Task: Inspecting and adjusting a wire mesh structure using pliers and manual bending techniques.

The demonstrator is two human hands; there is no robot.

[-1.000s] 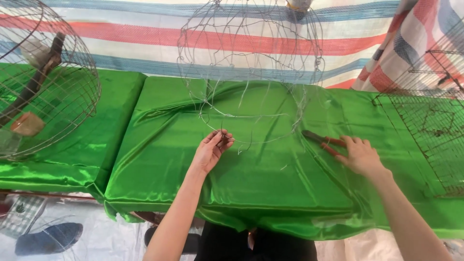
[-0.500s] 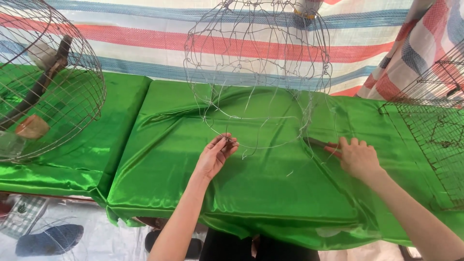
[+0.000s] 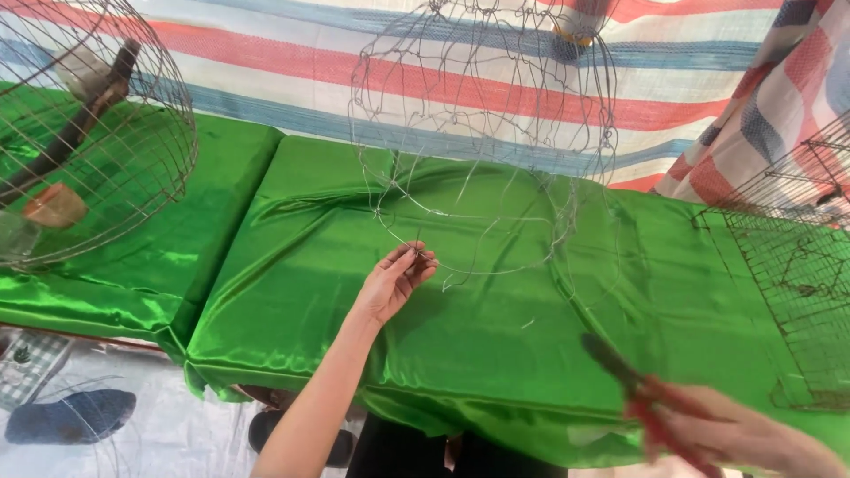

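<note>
A half-built round wire cage frame [image 3: 482,106] hangs over a table draped in shiny green cloth [image 3: 496,345]. My left hand [image 3: 394,283] pinches a loose wire end at the frame's lower rim. My right hand [image 3: 753,438] is low at the bottom right, blurred, gripping red-handled pliers [image 3: 633,385] whose dark jaws point up and left, apart from the frame.
A finished round wire cage [image 3: 97,142] with a perch and a small cup stands at the left on a second green-covered table. A flat-sided wire mesh cage [image 3: 797,265] sits at the right. A striped tarp [image 3: 266,62] hangs behind. Dark shoes [image 3: 71,416] lie on the floor.
My right hand has lifted the pliers off the cloth and drawn back toward me, down and right. The view has tilted so the wire frame sits higher. My left hand keeps its pinch.
</note>
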